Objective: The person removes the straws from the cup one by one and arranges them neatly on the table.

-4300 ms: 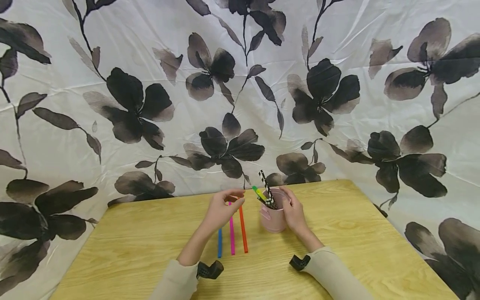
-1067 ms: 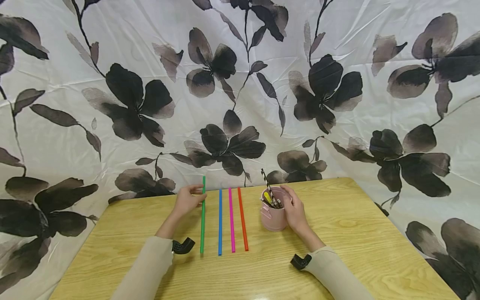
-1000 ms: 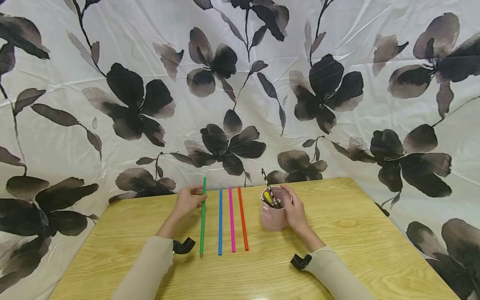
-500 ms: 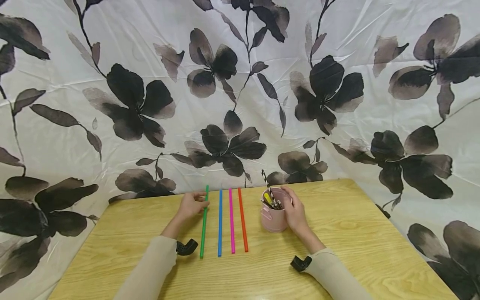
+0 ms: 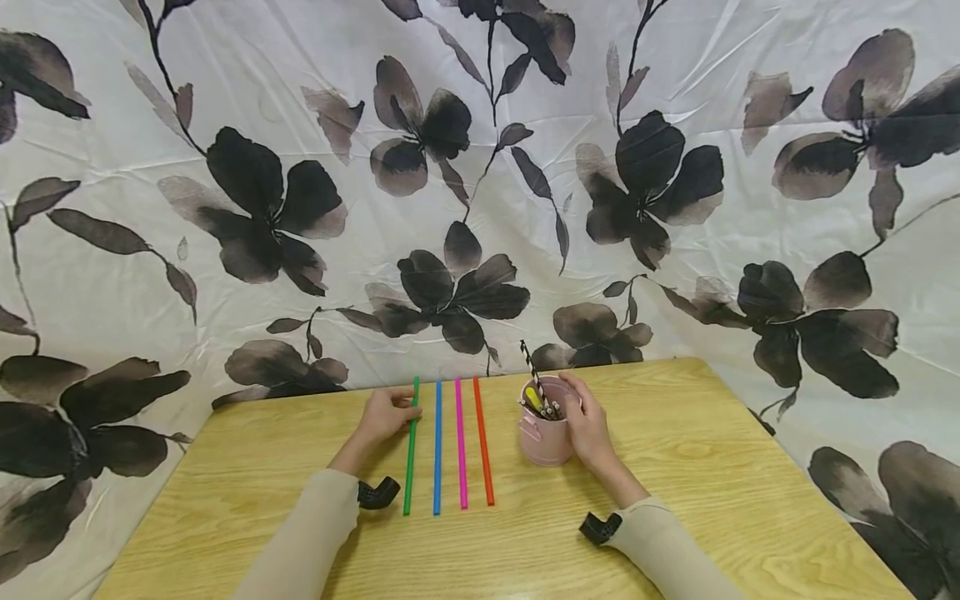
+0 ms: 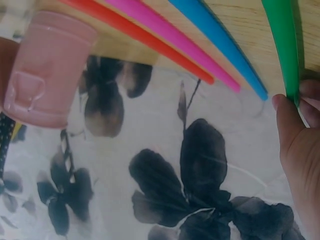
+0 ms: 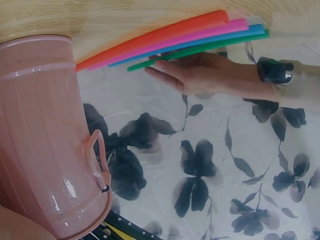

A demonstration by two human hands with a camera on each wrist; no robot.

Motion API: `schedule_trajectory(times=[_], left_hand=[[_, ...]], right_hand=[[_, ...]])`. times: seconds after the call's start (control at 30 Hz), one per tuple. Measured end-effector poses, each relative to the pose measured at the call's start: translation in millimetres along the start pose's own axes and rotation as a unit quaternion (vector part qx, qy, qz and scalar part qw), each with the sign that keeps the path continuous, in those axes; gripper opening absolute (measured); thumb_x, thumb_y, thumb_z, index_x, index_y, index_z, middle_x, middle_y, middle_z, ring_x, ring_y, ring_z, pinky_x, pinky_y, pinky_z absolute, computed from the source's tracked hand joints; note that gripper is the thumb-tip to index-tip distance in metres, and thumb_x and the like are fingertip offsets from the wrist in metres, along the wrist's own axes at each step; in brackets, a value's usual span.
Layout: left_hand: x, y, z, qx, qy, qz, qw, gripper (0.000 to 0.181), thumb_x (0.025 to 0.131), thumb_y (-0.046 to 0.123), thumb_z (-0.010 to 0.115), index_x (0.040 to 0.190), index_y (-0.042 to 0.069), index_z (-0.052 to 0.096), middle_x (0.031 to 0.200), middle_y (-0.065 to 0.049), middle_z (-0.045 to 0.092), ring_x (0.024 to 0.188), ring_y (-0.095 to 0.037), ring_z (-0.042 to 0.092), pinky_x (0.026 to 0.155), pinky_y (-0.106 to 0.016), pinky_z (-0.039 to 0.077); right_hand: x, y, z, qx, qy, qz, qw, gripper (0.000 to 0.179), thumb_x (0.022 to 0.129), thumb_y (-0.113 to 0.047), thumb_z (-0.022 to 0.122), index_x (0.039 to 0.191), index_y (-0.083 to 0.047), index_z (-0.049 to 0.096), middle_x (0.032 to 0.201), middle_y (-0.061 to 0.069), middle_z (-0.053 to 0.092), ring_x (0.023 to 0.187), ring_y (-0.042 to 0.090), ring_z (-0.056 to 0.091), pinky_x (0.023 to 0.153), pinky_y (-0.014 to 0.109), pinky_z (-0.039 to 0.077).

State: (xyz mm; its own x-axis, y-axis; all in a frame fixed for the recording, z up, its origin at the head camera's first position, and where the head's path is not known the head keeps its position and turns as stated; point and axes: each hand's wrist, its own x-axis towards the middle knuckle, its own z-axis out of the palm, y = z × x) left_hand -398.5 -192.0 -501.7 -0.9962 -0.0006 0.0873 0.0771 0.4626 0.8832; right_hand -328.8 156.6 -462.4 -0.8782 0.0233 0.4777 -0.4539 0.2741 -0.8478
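Observation:
My left hand point(image 5: 382, 417) pinches the green straw point(image 5: 409, 471) near its far end, thumb on one side and fingers on the other, as the left wrist view shows too. To its right lie a blue straw point(image 5: 438, 450), a pink straw point(image 5: 461, 450) and a red straw point(image 5: 484, 454), roughly side by side and apart. My right hand point(image 5: 590, 421) holds the right side of a pink bucket point(image 5: 542, 443), which stands upright. Out of the bucket stick black-and-white patterned sticks point(image 5: 535, 369) and a yellow piece point(image 5: 533, 397); their lower parts are hidden.
The wooden table point(image 5: 247, 500) ends at the back against a white cloth point(image 5: 540, 242) with dark flowers. A small black device point(image 5: 378, 493) sits at the left wrist, and another black device point(image 5: 600, 527) at the right wrist.
A green end stuck out of the bucket at first and no longer shows. The left hand moved left with the green straw, lowered it, then shifted it right towards the blue one. Right hand stayed.

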Motion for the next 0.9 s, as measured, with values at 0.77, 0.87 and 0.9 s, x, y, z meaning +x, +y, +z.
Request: schedule_trajectory(times=[0.77,0.87,0.9], left_hand=[[1.2,4.9,4.1,0.033,0.009,-0.001,0.9994,0.033,0.073,0.007,0.071,0.104,-0.003,0.062,0.089,-0.014,0.061,0.064,-0.017,0.061,0.052,-0.028,0.051],[1.3,5.8,4.5,0.040,0.010,-0.006,0.9991,0.033,0.073,0.007,0.071,0.103,-0.003,0.062,0.090,-0.014,0.061,0.065,-0.017,0.061,0.052,-0.027,0.051],[1.4,6.0,4.7,0.044,0.011,-0.007,0.9990,0.033,0.073,0.008,0.071,0.103,-0.003,0.062,0.091,-0.015,0.061,0.065,-0.017,0.060,0.052,-0.027,0.051]], right_hand=[[5.6,23.2,2.2,0.001,-0.001,-0.020,0.9998,0.034,0.092,-0.014,0.039,0.125,-0.017,0.048,0.119,0.001,0.053,0.111,0.015,0.046,0.091,0.038,0.037],[6.2,24.0,2.3,0.002,-0.005,-0.025,0.9997,0.034,0.093,-0.014,0.039,0.125,-0.014,0.047,0.118,0.001,0.054,0.111,0.016,0.047,0.091,0.038,0.038],[6.3,24.4,2.3,0.002,-0.004,-0.025,0.9997,0.034,0.093,-0.014,0.039,0.125,-0.014,0.048,0.118,0.001,0.054,0.110,0.016,0.047,0.091,0.038,0.038]])
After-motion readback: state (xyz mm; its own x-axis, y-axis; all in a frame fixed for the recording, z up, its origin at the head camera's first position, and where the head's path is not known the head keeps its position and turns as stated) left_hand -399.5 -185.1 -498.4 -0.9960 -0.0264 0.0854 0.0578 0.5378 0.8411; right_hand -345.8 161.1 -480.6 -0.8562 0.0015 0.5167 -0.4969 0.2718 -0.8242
